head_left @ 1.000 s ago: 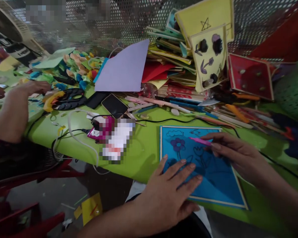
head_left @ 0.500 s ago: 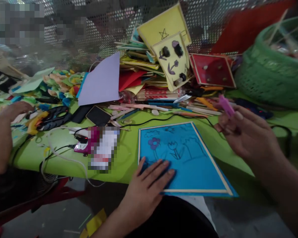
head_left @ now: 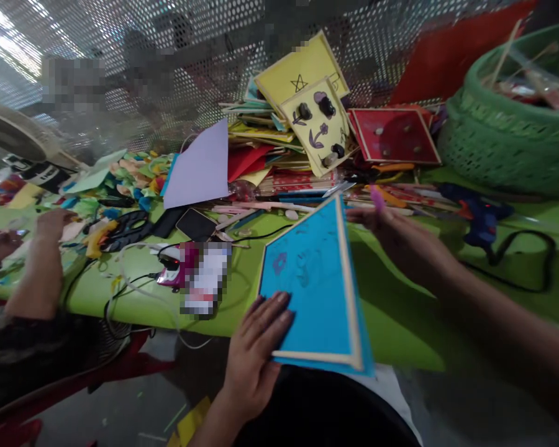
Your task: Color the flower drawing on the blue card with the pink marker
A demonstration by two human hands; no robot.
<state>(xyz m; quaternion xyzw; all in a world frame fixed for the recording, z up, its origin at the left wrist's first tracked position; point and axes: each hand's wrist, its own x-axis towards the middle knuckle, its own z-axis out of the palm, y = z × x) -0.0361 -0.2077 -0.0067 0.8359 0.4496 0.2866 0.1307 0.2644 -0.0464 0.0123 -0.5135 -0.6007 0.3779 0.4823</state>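
Observation:
A blue card (head_left: 307, 292) with strips along its edges and drawn flowers lies at the table's front edge. Its right side is raised and its surface slants. My left hand (head_left: 261, 347) rests flat on its lower left corner, fingers stretched out. Beyond the card's upper right corner, my right hand (head_left: 405, 239) has a small pink piece (head_left: 377, 198) between its fingers. The fingertips are close to the card's edge; whether they touch it I cannot tell. The blur hides what the pink piece is.
A phone (head_left: 208, 279) and a power bank-like purple device (head_left: 184, 266) with cables lie left of the card. Behind are framed cards (head_left: 319, 133), sticks and a green basket (head_left: 507, 136). A glue gun (head_left: 482, 214) is at right. Another person's arm (head_left: 41, 267) is at left.
The blue card's right side has come up from the table. My right hand has moved left to its upper edge, still with the pink piece. The camera view has shifted slightly.

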